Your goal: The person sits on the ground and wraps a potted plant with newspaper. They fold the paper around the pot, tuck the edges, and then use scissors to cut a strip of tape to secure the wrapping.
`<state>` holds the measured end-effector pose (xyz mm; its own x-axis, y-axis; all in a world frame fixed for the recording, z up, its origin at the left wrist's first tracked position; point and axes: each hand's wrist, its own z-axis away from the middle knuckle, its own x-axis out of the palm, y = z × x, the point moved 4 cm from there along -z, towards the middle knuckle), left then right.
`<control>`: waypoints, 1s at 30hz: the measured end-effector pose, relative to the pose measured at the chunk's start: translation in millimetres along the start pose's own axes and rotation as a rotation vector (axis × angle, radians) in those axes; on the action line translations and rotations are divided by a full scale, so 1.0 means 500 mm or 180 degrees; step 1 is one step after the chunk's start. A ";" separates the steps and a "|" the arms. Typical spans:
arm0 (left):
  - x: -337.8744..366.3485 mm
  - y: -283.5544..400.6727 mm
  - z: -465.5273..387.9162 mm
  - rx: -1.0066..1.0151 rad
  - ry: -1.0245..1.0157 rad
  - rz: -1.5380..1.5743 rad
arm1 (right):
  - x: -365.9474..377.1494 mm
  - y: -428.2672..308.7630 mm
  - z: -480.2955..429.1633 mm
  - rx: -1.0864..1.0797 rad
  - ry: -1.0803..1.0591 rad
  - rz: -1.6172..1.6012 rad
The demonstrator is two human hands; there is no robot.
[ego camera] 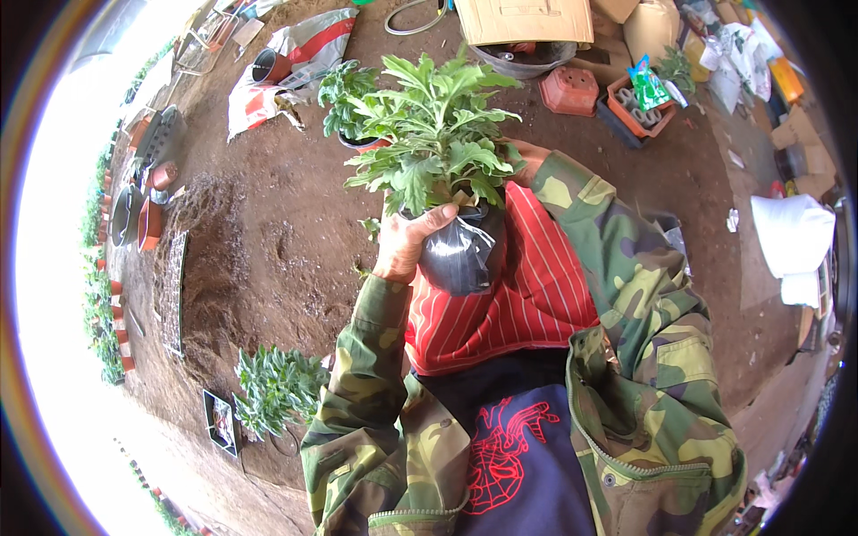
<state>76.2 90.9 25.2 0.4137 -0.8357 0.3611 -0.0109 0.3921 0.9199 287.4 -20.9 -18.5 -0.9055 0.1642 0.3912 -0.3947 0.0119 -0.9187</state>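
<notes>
A leafy green potted plant point(436, 134), its lobed leaves like a chrysanthemum's, stands upright before my chest. Its root ball sits in a shiny black plastic grow bag point(459, 258). My left hand point(402, 244) grips the bag from the left, with the thumb over its upper rim. At the plant's right side is my right hand point(531, 161), close behind the leaves. Foliage hides its fingers, so its hold cannot be made out. Just below the bag, a red striped cloth point(496, 315) covers my lap.
Another potted plant point(345, 94) stands behind on the bare soil floor point(301, 201). A leafy plant point(278, 388) is by my left elbow. Ahead are a cardboard box point(526, 20) over a basin, an upturned red planter point(568, 90) and an orange planter point(660, 120) holding items.
</notes>
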 end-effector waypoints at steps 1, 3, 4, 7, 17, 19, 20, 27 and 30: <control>-0.001 0.000 -0.003 0.0029 -0.0014 0.0034 | 0.008 -0.007 -0.001 -0.0053 0.0067 -0.0077; -0.007 0.002 -0.011 0.0087 -0.0037 0.0099 | -0.004 0.005 -0.016 0.0245 0.0571 0.0188; -0.003 0.002 -0.015 0.0050 -0.0023 0.0109 | -0.022 0.013 -0.018 0.0391 0.0837 0.0498; -0.009 -0.001 -0.025 0.0091 -0.0068 0.0121 | -0.024 0.010 -0.017 0.0302 0.0845 0.0377; -0.010 -0.001 -0.010 0.0351 -0.0101 0.0087 | -0.006 -0.035 0.031 0.0447 0.0890 0.0464; -0.007 -0.001 -0.012 0.0314 -0.0123 0.0089 | -0.021 -0.029 0.044 0.0380 0.0885 0.0309; -0.006 -0.003 -0.012 0.0308 -0.0124 0.0113 | -0.027 -0.022 0.048 0.0358 0.0903 0.0143; -0.021 -0.010 -0.014 0.0306 -0.0042 0.0154 | -0.023 0.000 0.068 0.0544 0.0937 -0.0263; -0.025 -0.013 -0.015 0.0325 -0.0049 0.0206 | 0.002 -0.009 0.077 0.0259 0.0729 -0.0060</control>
<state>78.1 101.9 13.7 0.3951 -0.8161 0.4217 -0.1300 0.4048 0.9051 282.5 -58.9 -11.8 -0.8426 0.3843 0.3773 -0.4310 -0.0610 -0.9003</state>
